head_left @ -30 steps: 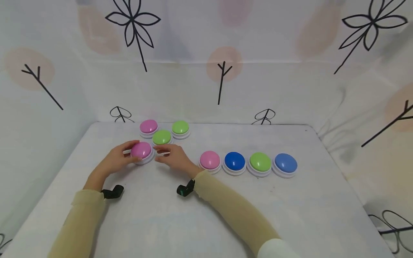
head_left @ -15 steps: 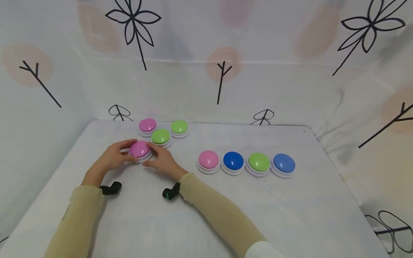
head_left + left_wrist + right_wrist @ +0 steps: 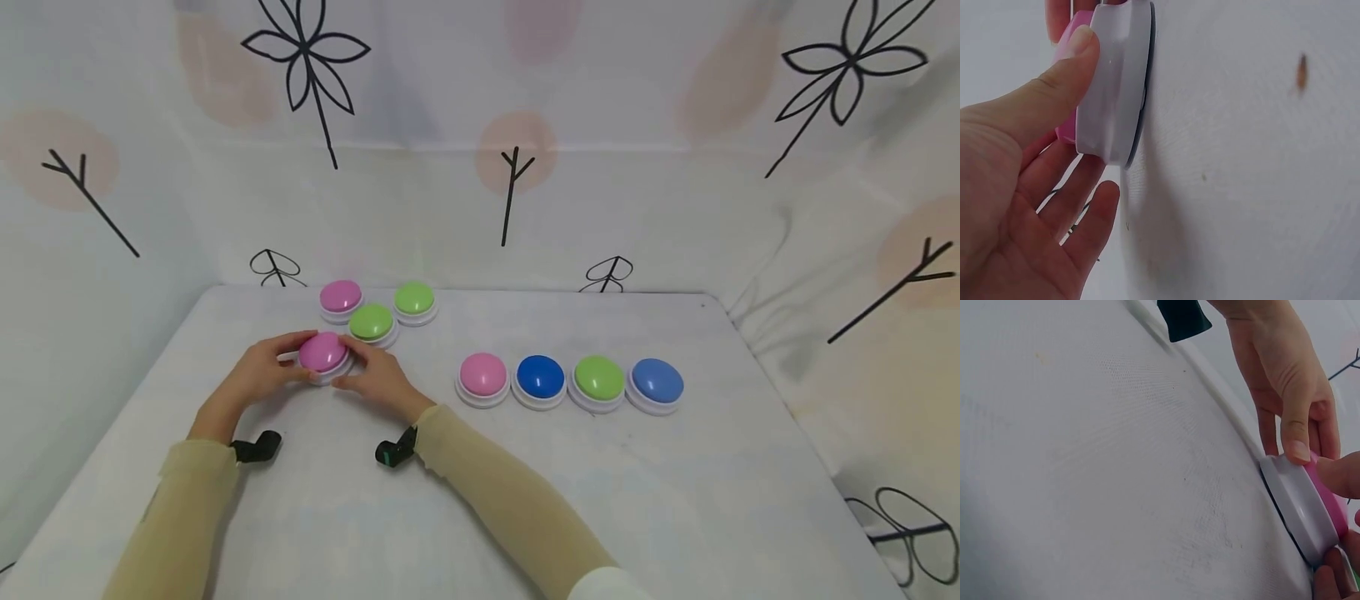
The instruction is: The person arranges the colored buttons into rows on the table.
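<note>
A pink push button (image 3: 322, 352) with a white round base sits at the left of the white table, between both hands. My left hand (image 3: 258, 371) holds it from the left; in the left wrist view the thumb (image 3: 1082, 50) lies across the side of the base and dome. From the right, my right hand (image 3: 378, 379) grips the same button, forefinger at the far side and thumb at the near side. The right wrist view has the button's white base (image 3: 1300, 509) between the two hands, with the right hand (image 3: 1341, 478) partly cut off by the frame edge.
Just behind stand a green button (image 3: 371, 322), another pink one (image 3: 341, 297) and a second green one (image 3: 414, 298). To the right runs a row: pink (image 3: 483, 375), dark blue (image 3: 540, 377), green (image 3: 599, 379), lighter blue (image 3: 657, 382). A patterned cloth (image 3: 420, 200) rises behind the table.
My right hand has moved left from beside the pink push button and taken hold of its right side. The left hand keeps its grip, and the buttons stay in place.
</note>
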{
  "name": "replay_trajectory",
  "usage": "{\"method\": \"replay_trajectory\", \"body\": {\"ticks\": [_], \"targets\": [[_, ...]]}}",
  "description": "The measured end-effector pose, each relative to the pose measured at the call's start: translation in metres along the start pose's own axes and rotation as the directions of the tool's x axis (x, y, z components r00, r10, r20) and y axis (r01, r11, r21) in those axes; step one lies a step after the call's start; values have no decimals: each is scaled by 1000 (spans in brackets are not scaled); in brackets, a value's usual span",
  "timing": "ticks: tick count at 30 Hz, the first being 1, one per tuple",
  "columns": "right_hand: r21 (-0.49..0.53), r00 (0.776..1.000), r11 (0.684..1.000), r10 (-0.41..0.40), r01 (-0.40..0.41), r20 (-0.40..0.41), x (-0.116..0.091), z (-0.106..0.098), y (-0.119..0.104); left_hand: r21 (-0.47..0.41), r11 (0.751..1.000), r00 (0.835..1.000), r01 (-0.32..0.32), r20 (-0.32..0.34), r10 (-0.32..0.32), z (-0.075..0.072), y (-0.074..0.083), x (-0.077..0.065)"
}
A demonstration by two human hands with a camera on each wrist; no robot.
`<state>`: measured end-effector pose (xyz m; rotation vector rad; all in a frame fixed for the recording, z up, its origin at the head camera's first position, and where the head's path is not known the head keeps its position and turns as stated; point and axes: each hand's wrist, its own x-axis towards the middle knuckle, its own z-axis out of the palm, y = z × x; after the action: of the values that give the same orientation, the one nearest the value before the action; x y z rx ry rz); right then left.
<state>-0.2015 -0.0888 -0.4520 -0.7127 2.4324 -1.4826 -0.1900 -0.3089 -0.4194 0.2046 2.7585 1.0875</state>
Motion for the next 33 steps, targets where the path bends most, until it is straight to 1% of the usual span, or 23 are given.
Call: {"method": "replay_trajectory", "body": {"ticks": [5,8,12,16,19,25,30,33], "targets": [[13,998,999,-47,48,-50,0,7,1,51,998,999,-33,-23,34,-2,-1,-6],[25,995,998,-48,50,-88,0,8,0,47,998,998,-49,-23,50,-2,-1,-6],[41,992,999,-22,27,-124,-3,7,-2,20,999,1000,-27,-15,27,1,-4,-8],[47,988,999,-9,16,-155,-4,6,-3,-12,1000,1000,-4,-26,4,5,-5,-14],[56,983,998,-7,18,-183,-5,7,-3,-28,1000,999,-7,-40,6,8,-2,-19],[83,983,996,-9,24,-182,-9,6,-4,-55,998,998,-10,-57,7,10,4,-29],[72,985,997,-14,26,-171,-12,1,-2,-76,997,999,-5,-53,1,13,10,-32],[85,988,996,-27,40,-151,-15,-2,0,-92,996,999,3,-41,-6,18,12,-32]]}}
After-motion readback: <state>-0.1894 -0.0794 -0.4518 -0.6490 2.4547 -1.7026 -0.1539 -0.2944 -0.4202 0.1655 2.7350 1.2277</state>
